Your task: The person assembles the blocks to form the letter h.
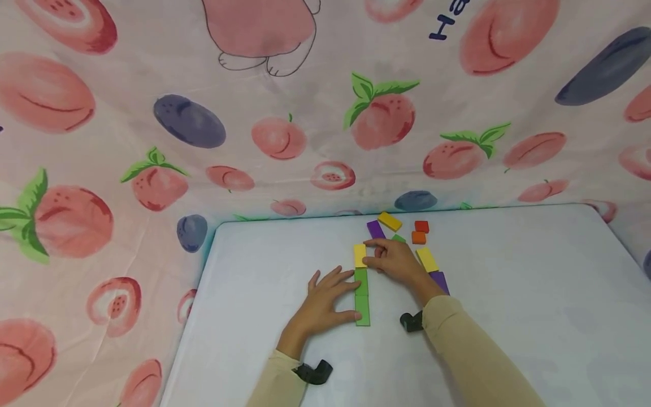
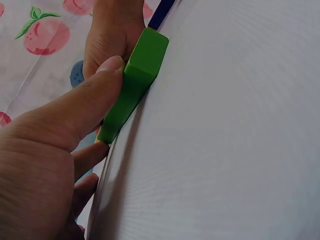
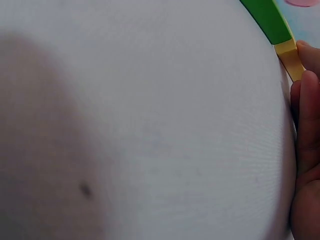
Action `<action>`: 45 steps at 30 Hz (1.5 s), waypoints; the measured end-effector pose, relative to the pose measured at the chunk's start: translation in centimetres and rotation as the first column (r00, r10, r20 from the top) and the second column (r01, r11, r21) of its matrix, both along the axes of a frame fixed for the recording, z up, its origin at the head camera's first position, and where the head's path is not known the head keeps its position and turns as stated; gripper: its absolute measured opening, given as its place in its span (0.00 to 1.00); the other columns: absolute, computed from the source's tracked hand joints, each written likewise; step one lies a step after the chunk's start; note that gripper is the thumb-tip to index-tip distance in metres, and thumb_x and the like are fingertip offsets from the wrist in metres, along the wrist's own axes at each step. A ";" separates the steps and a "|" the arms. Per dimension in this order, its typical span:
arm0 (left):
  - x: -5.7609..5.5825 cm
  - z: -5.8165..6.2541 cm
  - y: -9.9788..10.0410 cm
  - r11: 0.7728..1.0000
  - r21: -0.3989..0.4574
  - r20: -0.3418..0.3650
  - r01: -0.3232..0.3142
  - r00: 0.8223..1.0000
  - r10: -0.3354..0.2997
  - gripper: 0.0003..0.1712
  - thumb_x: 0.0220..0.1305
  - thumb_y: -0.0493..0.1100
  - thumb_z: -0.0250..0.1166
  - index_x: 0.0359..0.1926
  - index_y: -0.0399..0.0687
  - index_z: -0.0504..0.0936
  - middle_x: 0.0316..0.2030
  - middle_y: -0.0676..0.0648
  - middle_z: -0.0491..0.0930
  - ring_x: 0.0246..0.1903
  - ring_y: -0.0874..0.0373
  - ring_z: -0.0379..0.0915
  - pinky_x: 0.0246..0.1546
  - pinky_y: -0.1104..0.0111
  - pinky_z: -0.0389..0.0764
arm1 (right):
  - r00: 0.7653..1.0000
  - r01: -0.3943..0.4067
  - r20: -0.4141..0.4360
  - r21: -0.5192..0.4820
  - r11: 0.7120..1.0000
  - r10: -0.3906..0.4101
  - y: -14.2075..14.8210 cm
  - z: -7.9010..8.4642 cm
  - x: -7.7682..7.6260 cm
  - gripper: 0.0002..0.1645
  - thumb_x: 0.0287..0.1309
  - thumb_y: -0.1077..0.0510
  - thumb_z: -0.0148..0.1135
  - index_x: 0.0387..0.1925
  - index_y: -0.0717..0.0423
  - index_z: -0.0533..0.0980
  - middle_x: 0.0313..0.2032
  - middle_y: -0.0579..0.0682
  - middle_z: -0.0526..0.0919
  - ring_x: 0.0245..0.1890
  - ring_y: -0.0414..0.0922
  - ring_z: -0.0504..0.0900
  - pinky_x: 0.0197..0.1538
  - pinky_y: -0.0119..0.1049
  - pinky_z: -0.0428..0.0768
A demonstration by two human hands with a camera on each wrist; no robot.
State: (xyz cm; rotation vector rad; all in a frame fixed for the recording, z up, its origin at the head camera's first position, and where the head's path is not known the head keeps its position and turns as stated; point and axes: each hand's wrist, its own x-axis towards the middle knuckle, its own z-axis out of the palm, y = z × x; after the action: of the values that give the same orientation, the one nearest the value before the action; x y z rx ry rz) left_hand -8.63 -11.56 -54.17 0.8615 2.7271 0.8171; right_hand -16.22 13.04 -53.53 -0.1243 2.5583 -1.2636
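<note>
Two green blocks (image 1: 361, 305) lie end to end in a line, with a yellow block (image 1: 360, 255) at their far end. My left hand (image 1: 320, 302) is spread beside the green blocks; its thumb and index fingertip touch them from the left. In the left wrist view, the thumb rests against the side of the green block (image 2: 142, 60). My right hand (image 1: 399, 261) holds the yellow block at its right side with thumb and index finger, the other fingers curled. The right wrist view shows its fingertips at the yellow block (image 3: 289, 56), which meets the green one (image 3: 270, 20).
Behind the right hand lie a purple block (image 1: 376, 229), another yellow block (image 1: 389, 221), a partly hidden green block (image 1: 399, 238), a red block (image 1: 421, 226) and an orange block (image 1: 419, 237). By the right forearm are yellow (image 1: 428, 259) and purple (image 1: 440, 282) blocks. Fruit-print cloth (image 1: 285, 186) rises behind the white table (image 1: 534, 316).
</note>
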 end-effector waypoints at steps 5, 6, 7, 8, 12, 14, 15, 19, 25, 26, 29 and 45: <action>0.2 -0.2 -0.1 1.000 -0.005 0.003 -0.004 1.000 0.004 0.39 0.60 0.71 0.67 0.70 0.68 0.74 0.76 0.60 0.63 0.81 0.55 0.46 0.77 0.40 0.37 | 1.000 -0.010 -0.003 0.009 1.000 0.010 -0.1 -0.3 0.0 0.31 0.59 0.40 0.73 0.62 0.42 0.79 0.31 0.47 0.79 0.26 0.45 0.79 0.35 0.36 0.76; 0.2 -0.2 -0.1 1.000 -0.005 0.005 -0.003 1.000 0.003 0.39 0.60 0.71 0.67 0.70 0.68 0.74 0.76 0.60 0.63 0.81 0.55 0.46 0.77 0.40 0.37 | 1.000 -0.008 0.000 0.007 1.000 0.008 -0.1 -0.2 0.1 0.31 0.58 0.40 0.73 0.62 0.42 0.79 0.31 0.47 0.79 0.26 0.45 0.79 0.35 0.36 0.76; 0.2 -0.2 -0.1 1.000 -0.003 0.001 -0.003 1.000 0.003 0.39 0.60 0.71 0.67 0.70 0.68 0.74 0.76 0.59 0.63 0.80 0.55 0.46 0.77 0.40 0.37 | 1.000 -0.007 0.001 0.005 1.000 0.007 -0.1 -0.2 0.2 0.31 0.58 0.41 0.73 0.62 0.42 0.80 0.31 0.47 0.79 0.25 0.45 0.79 0.35 0.36 0.76; 0.2 -0.2 -0.1 1.000 -0.002 0.000 -0.002 1.000 0.002 0.39 0.60 0.71 0.67 0.70 0.67 0.74 0.76 0.59 0.63 0.80 0.55 0.46 0.77 0.39 0.37 | 1.000 -0.005 0.004 0.002 1.000 0.005 -0.1 -0.1 0.2 0.31 0.58 0.41 0.73 0.62 0.42 0.80 0.31 0.47 0.79 0.26 0.45 0.79 0.34 0.36 0.76; 0.2 -0.2 -0.1 1.000 -0.001 -0.009 0.002 1.000 -0.002 0.39 0.60 0.70 0.68 0.70 0.67 0.74 0.76 0.59 0.63 0.80 0.55 0.46 0.77 0.39 0.38 | 1.000 0.007 -0.002 0.007 1.000 -0.007 -0.3 0.0 0.3 0.30 0.58 0.41 0.73 0.61 0.42 0.80 0.31 0.47 0.79 0.28 0.45 0.77 0.34 0.36 0.76; 0.1 -0.1 -0.2 1.000 -0.002 -0.014 0.003 1.000 -0.003 0.39 0.60 0.71 0.67 0.70 0.67 0.74 0.76 0.59 0.63 0.81 0.55 0.46 0.77 0.39 0.38 | 1.000 0.005 -0.017 0.010 1.000 -0.005 -0.3 -0.1 0.2 0.30 0.58 0.41 0.73 0.60 0.42 0.80 0.32 0.47 0.79 0.29 0.46 0.76 0.34 0.35 0.75; 0.1 0.0 -0.2 1.000 -0.003 -0.014 0.003 1.000 -0.003 0.39 0.61 0.71 0.67 0.70 0.67 0.74 0.76 0.59 0.63 0.81 0.55 0.46 0.77 0.39 0.38 | 1.000 0.001 -0.023 0.010 1.000 -0.001 -0.3 -0.1 0.1 0.30 0.58 0.41 0.73 0.60 0.43 0.80 0.32 0.47 0.78 0.30 0.45 0.75 0.34 0.35 0.75; 0.1 0.1 -0.1 1.000 -0.006 -0.002 -0.003 1.000 0.003 0.39 0.61 0.70 0.67 0.70 0.67 0.74 0.76 0.59 0.63 0.80 0.54 0.46 0.77 0.38 0.38 | 0.999 -0.016 -0.029 0.011 1.000 0.017 -0.3 -0.2 0.0 0.29 0.57 0.41 0.74 0.59 0.44 0.81 0.32 0.47 0.78 0.30 0.45 0.75 0.33 0.34 0.74; 0.0 0.3 0.0 1.000 -0.006 0.000 -0.006 1.000 0.006 0.39 0.60 0.70 0.67 0.70 0.67 0.74 0.76 0.59 0.63 0.81 0.55 0.46 0.77 0.39 0.38 | 0.999 -0.024 -0.029 0.029 0.999 0.025 -0.1 0.1 -0.2 0.28 0.57 0.42 0.74 0.58 0.43 0.81 0.32 0.46 0.79 0.30 0.45 0.75 0.34 0.36 0.75; 0.0 0.3 0.1 1.000 -0.008 -0.002 -0.005 1.000 0.005 0.39 0.61 0.70 0.67 0.70 0.67 0.74 0.76 0.59 0.62 0.81 0.55 0.46 0.77 0.39 0.38 | 0.999 -0.025 -0.029 0.034 0.999 0.026 -0.1 0.1 -0.2 0.28 0.57 0.42 0.74 0.58 0.43 0.81 0.32 0.46 0.79 0.30 0.45 0.75 0.34 0.36 0.75; 0.0 0.3 0.1 1.000 -0.010 -0.009 -0.004 1.000 0.004 0.39 0.61 0.71 0.67 0.70 0.68 0.74 0.76 0.59 0.63 0.80 0.55 0.46 0.77 0.38 0.39 | 0.999 -0.029 -0.024 0.041 0.999 0.030 0.0 0.1 -0.3 0.29 0.57 0.41 0.74 0.59 0.43 0.80 0.32 0.46 0.79 0.29 0.45 0.76 0.35 0.36 0.75; -0.1 0.5 0.3 1.000 -0.006 0.007 -0.013 1.000 0.014 0.39 0.61 0.70 0.68 0.70 0.67 0.74 0.76 0.59 0.63 0.80 0.54 0.47 0.77 0.38 0.38 | 0.999 -0.044 -0.006 0.004 0.999 0.044 0.2 0.4 -0.4 0.30 0.57 0.43 0.75 0.59 0.44 0.80 0.32 0.47 0.79 0.27 0.45 0.77 0.35 0.35 0.75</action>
State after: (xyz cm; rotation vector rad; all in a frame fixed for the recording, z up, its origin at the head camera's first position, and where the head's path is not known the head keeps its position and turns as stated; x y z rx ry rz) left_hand -8.68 -11.22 -53.63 0.8383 2.7307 0.8127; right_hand -16.61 13.19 -53.17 -0.1832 2.5483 -1.2437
